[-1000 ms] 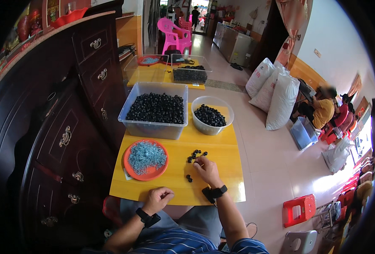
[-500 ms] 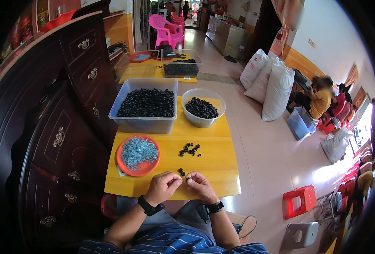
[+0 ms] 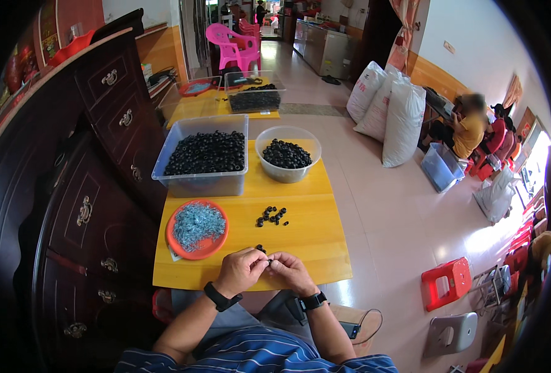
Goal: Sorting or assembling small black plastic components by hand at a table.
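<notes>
Both hands meet over the front edge of the yellow table (image 3: 306,248), fingertips nearly touching. My right hand (image 3: 293,273) is closed in a pinch on a small black ring-like piece (image 3: 270,262). Thumb and fingers of my left hand (image 3: 238,271) are pressed together against it; what they hold is too small to make out. Just beyond the fingertips lie a few more black pieces (image 3: 260,248), partly hidden. A loose group of black pieces (image 3: 270,216) is farther up the table. To the left, an orange-red plate (image 3: 170,231) holds a heap of tiny pale-blue clear pieces (image 3: 198,225).
Behind these stand a large clear bin (image 3: 207,184) and a round tub (image 3: 288,174), both filled with black pieces. A dark cabinet (image 3: 70,205) flanks the left. White sacks (image 3: 403,124), a red stool (image 3: 446,283) and a grey stool (image 3: 452,336) are right; people sit farther off.
My hands have come closer together, so the black piece in my right fingers now meets my left fingertips. The whole view has shifted slightly.
</notes>
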Demonstrator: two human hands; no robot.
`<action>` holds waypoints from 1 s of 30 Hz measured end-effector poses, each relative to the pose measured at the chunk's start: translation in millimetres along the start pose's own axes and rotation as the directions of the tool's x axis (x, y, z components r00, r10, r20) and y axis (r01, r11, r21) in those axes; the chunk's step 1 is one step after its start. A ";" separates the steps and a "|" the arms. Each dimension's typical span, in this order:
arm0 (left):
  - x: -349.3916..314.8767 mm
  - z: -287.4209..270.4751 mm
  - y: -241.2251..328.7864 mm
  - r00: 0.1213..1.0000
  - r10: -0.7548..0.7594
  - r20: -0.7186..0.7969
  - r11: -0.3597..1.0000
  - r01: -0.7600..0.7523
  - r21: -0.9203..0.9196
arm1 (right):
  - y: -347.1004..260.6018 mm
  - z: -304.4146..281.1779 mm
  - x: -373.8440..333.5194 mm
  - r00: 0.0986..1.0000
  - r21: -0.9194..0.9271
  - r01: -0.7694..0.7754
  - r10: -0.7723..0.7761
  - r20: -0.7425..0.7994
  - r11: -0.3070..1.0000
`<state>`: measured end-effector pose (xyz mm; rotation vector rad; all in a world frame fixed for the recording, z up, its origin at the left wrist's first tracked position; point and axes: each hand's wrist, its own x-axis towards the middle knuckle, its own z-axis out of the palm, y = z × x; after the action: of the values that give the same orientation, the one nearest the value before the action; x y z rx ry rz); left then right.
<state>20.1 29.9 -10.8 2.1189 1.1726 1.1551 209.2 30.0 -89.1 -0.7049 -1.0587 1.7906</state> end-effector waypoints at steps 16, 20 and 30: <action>-4.5 1.3 -3.4 0.995 -0.084 0.054 0.993 0.088 -0.082 | 6.5 -4.8 -0.7 1.000 -0.054 0.008 -0.007 0.019 0.998; -4.0 0.1 -1.6 0.998 -0.045 0.044 0.998 0.047 -0.031 | 5.9 -3.5 -0.1 1.000 -0.047 0.007 -0.006 0.019 0.999; -0.4 5.7 -3.8 0.996 -0.055 0.072 0.978 0.068 -0.196 | 1.3 -7.4 0.7 0.998 -0.009 0.001 0.000 0.058 1.000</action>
<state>23.0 31.7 -16.8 1.9428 1.0398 1.1162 214.3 33.0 -93.8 -0.6619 -1.1057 1.8163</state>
